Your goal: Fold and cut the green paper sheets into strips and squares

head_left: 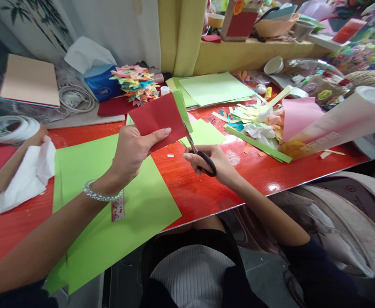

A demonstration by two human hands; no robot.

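My left hand [131,152], with a beaded bracelet at the wrist, pinches a red paper piece [158,117] with its thumb on top. Behind the red piece, a green paper piece [182,111] shows along the right side. My right hand [211,162] is closed on black-handled scissors [206,163], whose blades point up and meet the right edge of the held papers. Large green sheets [110,244] lie under my left forearm, with a small patterned ruler [118,207] on them. A smaller green sheet [206,132] lies behind the scissors.
On the red table [187,188], paper scraps [254,115] are heaped at the right beside a long plastic-wrapped roll [341,124]. Folded colorful paper pieces [137,83] and a blue tissue pack [102,83] stand at the back left. White tape rolls [10,128] lie far left.
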